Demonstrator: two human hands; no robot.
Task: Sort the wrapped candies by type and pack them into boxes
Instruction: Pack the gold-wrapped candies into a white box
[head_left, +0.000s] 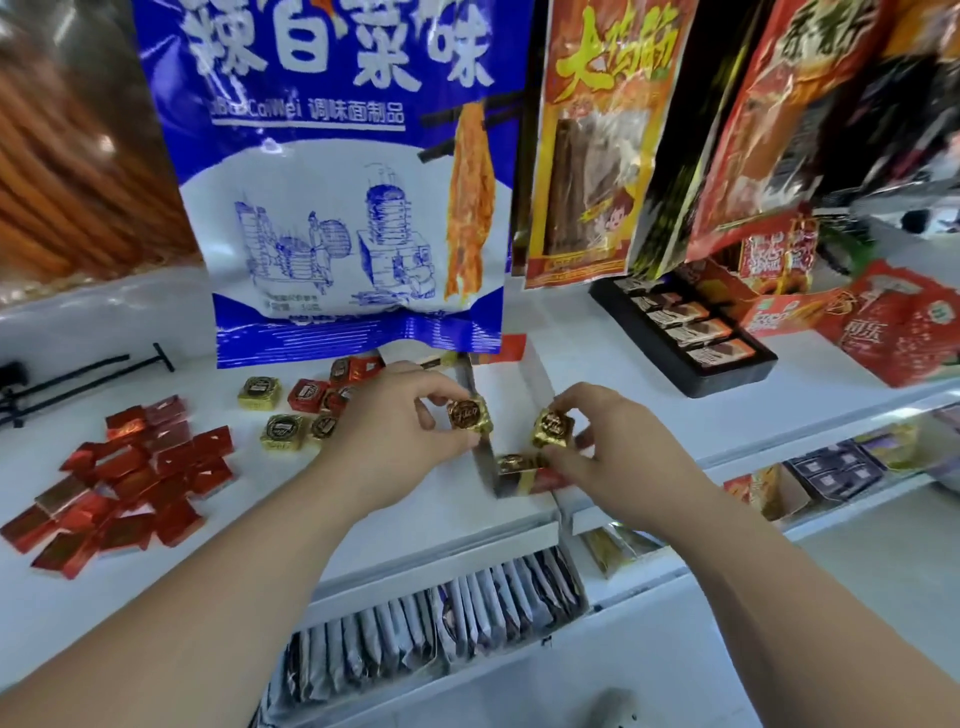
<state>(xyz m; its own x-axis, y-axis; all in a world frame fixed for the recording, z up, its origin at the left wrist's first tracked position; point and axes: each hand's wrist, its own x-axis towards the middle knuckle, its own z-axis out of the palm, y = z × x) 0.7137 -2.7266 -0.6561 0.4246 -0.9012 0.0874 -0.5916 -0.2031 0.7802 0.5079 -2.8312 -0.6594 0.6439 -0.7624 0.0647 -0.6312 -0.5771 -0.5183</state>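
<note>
My left hand (400, 421) pinches a gold-wrapped candy (470, 414) over the open white box (524, 379) in the middle of the shelf. My right hand (618, 441) pinches a second gold candy (551, 427) just beside it, above the box's near end. Inside that end lies another gold candy (514, 462) next to something red. Loose gold candies (260, 392) and red square ones (307, 395) sit on the shelf left of the box. A heap of flat red wrapped candies (130, 478) lies at the far left.
A big blue and white snack bag (343, 182) hangs right above the box, with red snack bags (587, 145) to its right. A black tray of brown bars (685, 332) stands at the right. Packets fill the lower shelf (441, 623). A black stand (78, 379) lies at the left.
</note>
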